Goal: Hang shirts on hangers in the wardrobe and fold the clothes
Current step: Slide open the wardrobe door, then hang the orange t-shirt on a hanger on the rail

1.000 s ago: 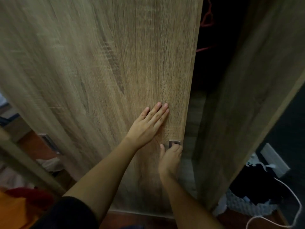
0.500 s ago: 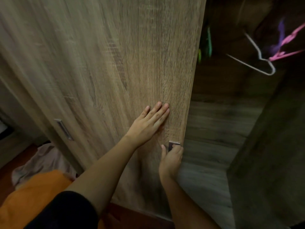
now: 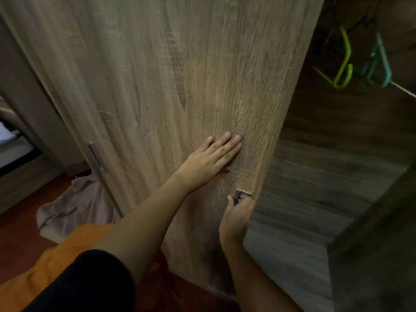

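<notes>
A wood-grain sliding wardrobe door [image 3: 180, 86] fills the middle of the view. My left hand [image 3: 211, 158] presses flat on it with straight fingers. My right hand [image 3: 238, 212] grips the small metal handle [image 3: 242, 194] at the door's right edge, fingers curled round it. To the right the wardrobe interior [image 3: 326, 165] is open and dark. A lime green hanger [image 3: 342, 64] and a teal hanger [image 3: 378, 64] hang at the top right. An orange garment [image 3: 56, 260] lies at the lower left, and a pale pink garment [image 3: 74, 203] lies on the floor beside the door.
A second door's metal handle [image 3: 96, 156] shows at the left. A bed edge [image 3: 13, 149] sits at the far left over a reddish floor [image 3: 20, 233]. Another dark wooden panel [image 3: 378, 255] stands at the lower right.
The door has slid left with both hands on it, widening the opening. The green and teal hangers have come into view; the white and pink hangers have left it.
</notes>
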Motion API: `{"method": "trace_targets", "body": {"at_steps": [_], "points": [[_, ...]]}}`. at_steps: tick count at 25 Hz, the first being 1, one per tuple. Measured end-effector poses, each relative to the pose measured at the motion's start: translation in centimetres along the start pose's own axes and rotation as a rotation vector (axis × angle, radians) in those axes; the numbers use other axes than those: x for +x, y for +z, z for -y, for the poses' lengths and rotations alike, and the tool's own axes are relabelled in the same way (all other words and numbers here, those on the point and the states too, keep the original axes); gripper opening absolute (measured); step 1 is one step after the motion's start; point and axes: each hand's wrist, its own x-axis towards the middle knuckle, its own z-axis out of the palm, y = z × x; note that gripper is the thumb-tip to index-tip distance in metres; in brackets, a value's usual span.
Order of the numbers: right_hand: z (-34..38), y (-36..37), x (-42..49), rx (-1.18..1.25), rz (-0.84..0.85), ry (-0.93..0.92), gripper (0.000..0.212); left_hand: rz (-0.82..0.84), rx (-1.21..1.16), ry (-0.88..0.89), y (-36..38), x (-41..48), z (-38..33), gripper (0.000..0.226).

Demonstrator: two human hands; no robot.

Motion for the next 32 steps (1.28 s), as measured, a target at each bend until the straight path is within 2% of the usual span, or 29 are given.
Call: {"method": "trace_targets", "body": {"at_steps": [6, 9, 13, 18, 20, 22, 25, 27, 28, 29, 30, 31, 32], "points": [[-0.1, 0.1, -0.5, 0.062, 0.08, 0.022, 0.025, 0.095, -0.073, -0.094, -1.8, 0.0, -0.7, 0.052], [-0.4, -0.9, -2.4, 0.057, 0.103, 0.002, 0.036, 0.177, -0.145, -0.225, -4.2, -2.0, -2.0, 0.052], [0.4, -1.8, -6.2, 0.209, 0.221, -0.164, 0.029, 0.363, -0.097, -0.455, -9.1, -10.7, -4.5, 0.052], [6.2, 0.4, -10.7, 0.337, 0.577, -0.327, 0.036, 0.5, -0.061, -0.867, -16.3, -20.9, -7.0, 0.055], [9.5, 1.1, -12.5, 0.288, 0.823, -0.412, 0.039, 0.569, 0.016, -0.946, -19.2, -24.4, -6.9, 0.058], [12.8, 2.3, -13.4, 0.199, 1.086, -0.414, 0.04, 0.649, 0.069, -1.017, -21.3, -27.4, -6.6, 0.064], [16.7, 5.1, -13.6, 0.027, 1.489, -0.373, 0.069, 0.724, 0.117, -1.025, -22.3, -30.0, -7.1, 0.066], [19.2, 6.3, -13.9, -0.159, 1.619, -0.467, 0.098, 0.765, 0.12, -1.013, -21.8, -30.7, -7.6, 0.065], [20.2, 6.8, -14.2, -0.247, 1.64, -0.536, 0.102, 0.771, 0.114, -1.014, -21.5, -30.9, -7.7, 0.063], [20.9, 7.2, -14.5, -0.319, 1.624, -0.622, 0.095, 0.773, 0.114, -1.019, -21.3, -31.0, -7.8, 0.062], [21.6, 7.5, -14.8, -0.356, 1.586, -0.706, 0.078, 0.767, 0.122, -1.019, -21.1, -31.3, -7.8, 0.061], [22.2, 7.9, -15.2, -0.314, 1.535, -0.753, 0.054, 0.765, 0.128, -1.017, -21.0, -31.4, -7.8, 0.06], [22.8, 7.9, -15.4, -0.216, 1.49, -0.725, 0.029, 0.764, 0.125, -1.015, -20.8, -31.6, -7.8, 0.06]]}}
